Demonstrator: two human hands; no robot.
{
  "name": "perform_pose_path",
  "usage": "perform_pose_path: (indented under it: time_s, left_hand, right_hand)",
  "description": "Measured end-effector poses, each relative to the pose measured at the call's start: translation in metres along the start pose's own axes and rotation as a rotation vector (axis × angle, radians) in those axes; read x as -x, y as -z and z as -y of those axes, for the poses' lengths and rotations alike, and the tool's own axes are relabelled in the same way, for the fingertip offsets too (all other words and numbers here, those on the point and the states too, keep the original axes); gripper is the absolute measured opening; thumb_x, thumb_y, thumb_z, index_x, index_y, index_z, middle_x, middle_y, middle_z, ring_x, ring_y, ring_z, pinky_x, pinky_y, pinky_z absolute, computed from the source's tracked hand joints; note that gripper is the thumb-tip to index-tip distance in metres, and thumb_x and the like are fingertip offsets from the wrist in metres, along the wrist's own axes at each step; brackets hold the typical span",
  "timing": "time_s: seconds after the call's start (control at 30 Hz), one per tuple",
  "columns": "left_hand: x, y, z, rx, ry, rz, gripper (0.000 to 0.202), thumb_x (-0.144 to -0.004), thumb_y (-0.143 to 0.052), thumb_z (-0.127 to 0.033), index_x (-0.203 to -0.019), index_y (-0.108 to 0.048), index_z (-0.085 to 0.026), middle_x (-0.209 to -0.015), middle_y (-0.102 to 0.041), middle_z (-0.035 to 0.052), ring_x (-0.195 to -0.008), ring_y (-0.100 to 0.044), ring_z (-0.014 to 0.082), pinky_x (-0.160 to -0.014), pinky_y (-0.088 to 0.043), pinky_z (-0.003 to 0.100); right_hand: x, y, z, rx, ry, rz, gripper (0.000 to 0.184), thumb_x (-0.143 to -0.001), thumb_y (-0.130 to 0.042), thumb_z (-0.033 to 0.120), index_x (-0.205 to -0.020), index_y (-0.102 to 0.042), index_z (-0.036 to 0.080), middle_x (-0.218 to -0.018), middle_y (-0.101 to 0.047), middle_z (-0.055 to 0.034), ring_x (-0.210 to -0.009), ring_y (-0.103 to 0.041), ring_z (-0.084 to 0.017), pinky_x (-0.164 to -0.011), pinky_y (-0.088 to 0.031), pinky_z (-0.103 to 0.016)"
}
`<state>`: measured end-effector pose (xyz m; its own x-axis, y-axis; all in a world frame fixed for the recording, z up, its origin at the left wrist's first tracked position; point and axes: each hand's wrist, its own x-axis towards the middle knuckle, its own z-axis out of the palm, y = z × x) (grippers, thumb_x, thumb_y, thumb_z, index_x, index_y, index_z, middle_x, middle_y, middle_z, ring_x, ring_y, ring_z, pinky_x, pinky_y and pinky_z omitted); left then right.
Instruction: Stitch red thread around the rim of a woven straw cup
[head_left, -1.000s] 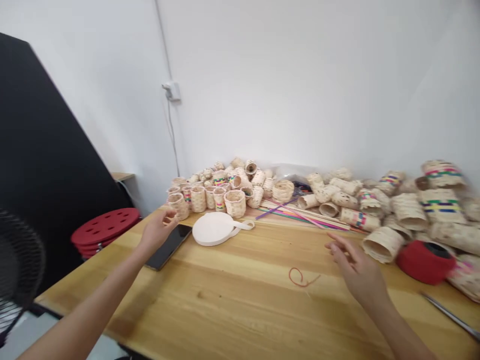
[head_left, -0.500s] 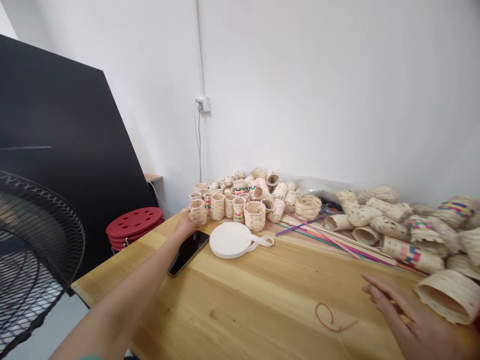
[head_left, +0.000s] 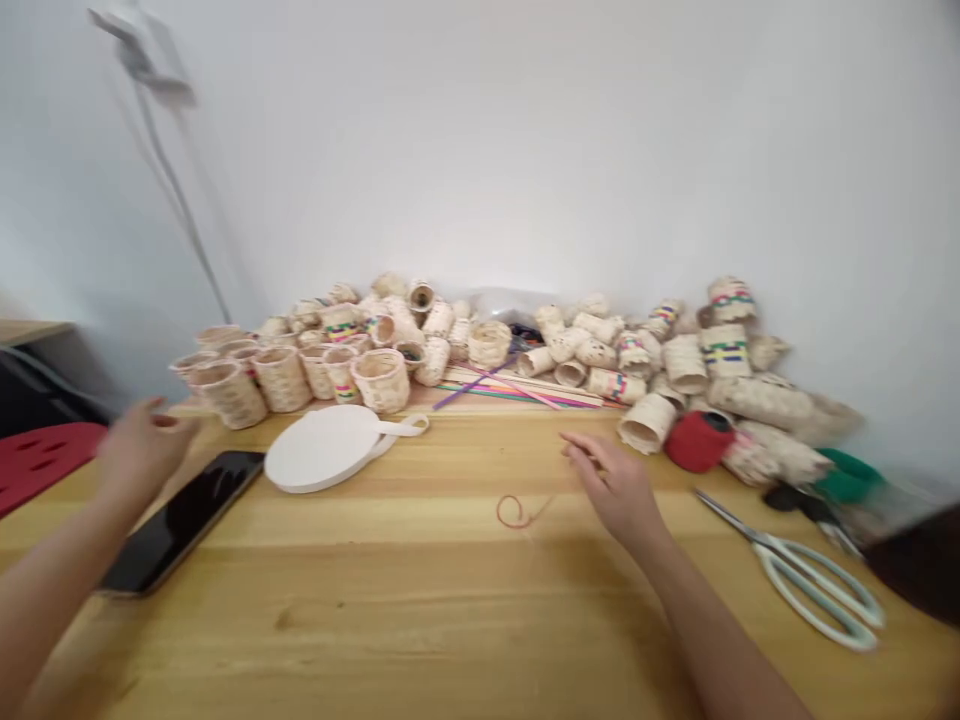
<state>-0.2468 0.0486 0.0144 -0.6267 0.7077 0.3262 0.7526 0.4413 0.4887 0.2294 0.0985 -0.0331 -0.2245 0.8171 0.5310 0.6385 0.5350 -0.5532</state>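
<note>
Left hand (head_left: 148, 450): in the head view, our only one, it is blurred at the left, fingers spread a little apart, and we see nothing in it; it hangs near the phone (head_left: 187, 515) and the leftmost basket (head_left: 229, 396).
Right hand (head_left: 616, 492): fingers loosely bent, thumb apart from them, and we make out nothing held; it is right of the red cord (head_left: 512, 513), near but apart.
Upright baskets (head_left: 381, 380): grouped on the far left of the worktop (head_left: 375, 610), behind the white tape roll (head_left: 322, 450); several rims carry a pinkish edging, so we judge those edges done.
Lying baskets (head_left: 646, 423): heaped on the far right, on their sides; the nearer ends look plain, and we judge their rims yet to be edged, though many are too small to tell.
Red cord: loosely curled mid-worktop, touching no basket, so we take it as unused for now.
Red spool (head_left: 697, 442): just beside the lying baskets.
Scissors (head_left: 814, 590): on the right, nearer us, with neither hand on them.
</note>
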Motion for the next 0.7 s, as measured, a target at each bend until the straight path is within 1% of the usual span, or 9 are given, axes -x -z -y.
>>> perform_pose_path:
  time_s: [0.07,0.13,0.23,0.33,0.4,0.47,0.5,0.6,0.7]
  left_hand:
    - [0.018,0.010,-0.016,0.089,0.047,-0.132,0.062,-0.080,-0.036,-0.057,-0.133,-0.039,-0.024,-0.118,-0.060,0.0083,-0.106,-0.057,0.0406,-0.084,-0.047,0.061]
    - [0.045,0.014,-0.042,0.167,-0.095,-0.117,0.059,-0.077,-0.038,-0.060,-0.122,-0.050,-0.024,-0.108,-0.063,0.0062,-0.095,-0.062,0.0355,-0.085,-0.050,0.054]
    - [0.096,0.004,-0.092,0.302,-0.390,0.135,0.049,-0.070,-0.046,-0.059,-0.104,-0.060,-0.027,-0.089,-0.067,0.0037,-0.076,-0.063,0.0292,-0.064,-0.054,0.041]
    - [0.141,-0.019,-0.135,0.462,-0.538,0.414,0.037,-0.066,-0.055,-0.053,-0.092,-0.067,-0.029,-0.084,-0.070,0.0022,-0.072,-0.062,0.0249,-0.060,-0.051,0.034]
    - [0.163,-0.038,-0.157,0.573,-0.511,0.608,0.034,-0.065,-0.058,-0.048,-0.089,-0.070,-0.027,-0.084,-0.071,0.0033,-0.067,-0.061,0.0227,-0.060,-0.050,0.033]
    - [0.176,-0.058,-0.174,0.713,-0.392,0.826,0.034,-0.065,-0.061,-0.043,-0.092,-0.070,-0.025,-0.085,-0.072,0.0040,-0.062,-0.060,0.0203,-0.053,-0.047,0.030]
    - [0.180,-0.069,-0.180,0.737,-0.370,0.877,0.033,-0.065,-0.062,-0.042,-0.092,-0.069,-0.024,-0.080,-0.071,0.0040,-0.058,-0.060,0.0189,-0.049,-0.045,0.028]
    - [0.184,-0.096,-0.190,0.792,-0.312,0.920,0.034,-0.069,-0.059,-0.038,-0.096,-0.066,-0.019,-0.076,-0.071,0.0051,-0.050,-0.057,0.0164,-0.041,-0.040,0.025]
    - [0.183,-0.113,-0.187,0.870,-0.240,0.913,0.037,-0.071,-0.056,-0.035,-0.103,-0.062,-0.018,-0.084,-0.071,0.0081,-0.058,-0.061,0.0178,-0.040,-0.040,0.024]
  right_hand:
    - [0.000,-0.001,-0.001,0.015,-0.021,0.051,0.030,-0.092,-0.041,0.028,-0.110,-0.063,0.018,-0.107,-0.069,-0.0098,-0.097,-0.063,-0.022,-0.081,-0.050,-0.034]
    - [0.001,-0.001,-0.003,0.024,-0.017,0.143,0.027,-0.090,-0.045,0.023,-0.108,-0.065,0.020,-0.106,-0.069,-0.0077,-0.098,-0.063,-0.022,-0.084,-0.048,-0.034]
    - [0.002,0.003,-0.011,0.016,-0.004,0.322,0.023,-0.084,-0.054,0.017,-0.102,-0.068,0.021,-0.103,-0.071,-0.0051,-0.094,-0.064,-0.021,-0.083,-0.048,-0.032]
    - [0.002,0.011,-0.025,0.015,-0.024,0.460,0.022,-0.080,-0.059,0.013,-0.099,-0.069,0.018,-0.100,-0.072,-0.0057,-0.087,-0.067,-0.019,-0.076,-0.050,-0.028]
    - [0.003,0.015,-0.032,0.025,-0.034,0.515,0.022,-0.078,-0.062,0.012,-0.099,-0.069,0.016,-0.096,-0.073,-0.0054,-0.082,-0.067,-0.018,-0.071,-0.051,-0.026]
    - [0.004,0.015,-0.035,0.046,-0.020,0.546,0.021,-0.077,-0.065,0.014,-0.098,-0.069,0.017,-0.094,-0.073,-0.0040,-0.081,-0.066,-0.017,-0.070,-0.049,-0.025]
    - [0.004,0.012,-0.034,0.063,-0.007,0.551,0.019,-0.077,-0.066,0.014,-0.095,-0.069,0.018,-0.093,-0.072,-0.0033,-0.082,-0.065,-0.017,-0.071,-0.048,-0.025]
    - [0.007,0.002,-0.025,0.130,0.036,0.527,0.007,-0.078,-0.065,0.013,-0.082,-0.069,0.018,-0.084,-0.069,-0.0029,-0.082,-0.061,-0.018,-0.071,-0.043,-0.026]
    - [0.008,-0.007,-0.015,0.178,0.082,0.487,0.013,-0.082,-0.061,0.011,-0.071,-0.064,0.016,-0.076,-0.064,-0.0039,-0.078,-0.057,-0.019,-0.068,-0.039,-0.027]
